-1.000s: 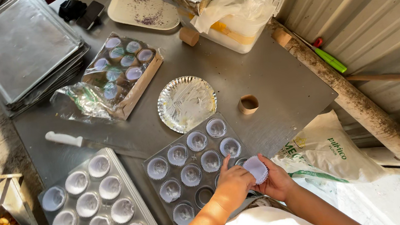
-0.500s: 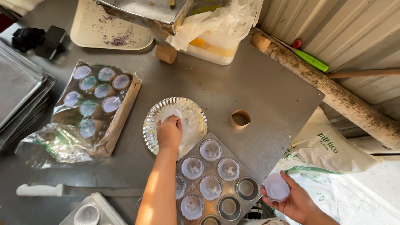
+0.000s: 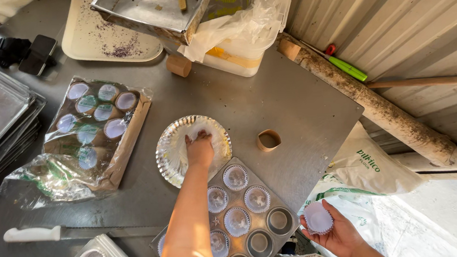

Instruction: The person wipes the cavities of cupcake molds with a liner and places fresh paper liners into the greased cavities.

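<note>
White-handled knife [image 3: 33, 234] lying on the grey surface [image 3: 297, 107], left hand [image 3: 200, 148] pressing fingers-down into the foil dish [image 3: 173, 149], muffin tin [image 3: 271, 217] sitting just below it, right hand [image 3: 337, 233] cupping a white paper liner [image 3: 318, 217] beyond the surface edge

Two bare forearms, no sleeves in view. Left hand [image 3: 200, 150] and right hand [image 3: 339, 235] ungloved. No rings, no watch.
</note>
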